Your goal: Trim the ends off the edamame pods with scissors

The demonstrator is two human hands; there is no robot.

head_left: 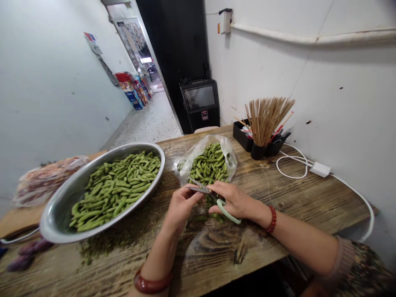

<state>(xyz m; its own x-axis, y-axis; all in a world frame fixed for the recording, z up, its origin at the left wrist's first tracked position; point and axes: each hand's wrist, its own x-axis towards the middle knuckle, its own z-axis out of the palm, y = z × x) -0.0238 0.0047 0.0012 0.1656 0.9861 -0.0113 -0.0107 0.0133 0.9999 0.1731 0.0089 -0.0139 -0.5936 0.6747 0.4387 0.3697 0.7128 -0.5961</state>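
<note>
In my right hand (233, 200) is a pair of scissors (225, 212) with pale green handles, its blades parted and pointing left. My left hand (182, 206) is pinched closed beside the blades; what its fingers hold is hidden. Just beyond both hands, a clear plastic bag (230, 159) stands open, filled with green soybean pods (210, 163). A few loose pods lie on the wood under my hands. To the left, a wide metal basin (54, 220) holds a large heap of similar pods (120, 183).
Green trimmings (102, 245) litter the wooden table (213, 253) below the basin. A bagged bundle (49, 179) lies at far left. Wooden skewers (267, 119) stand in a black holder (258, 151) at the back right, near a white cable with an adapter (320, 169).
</note>
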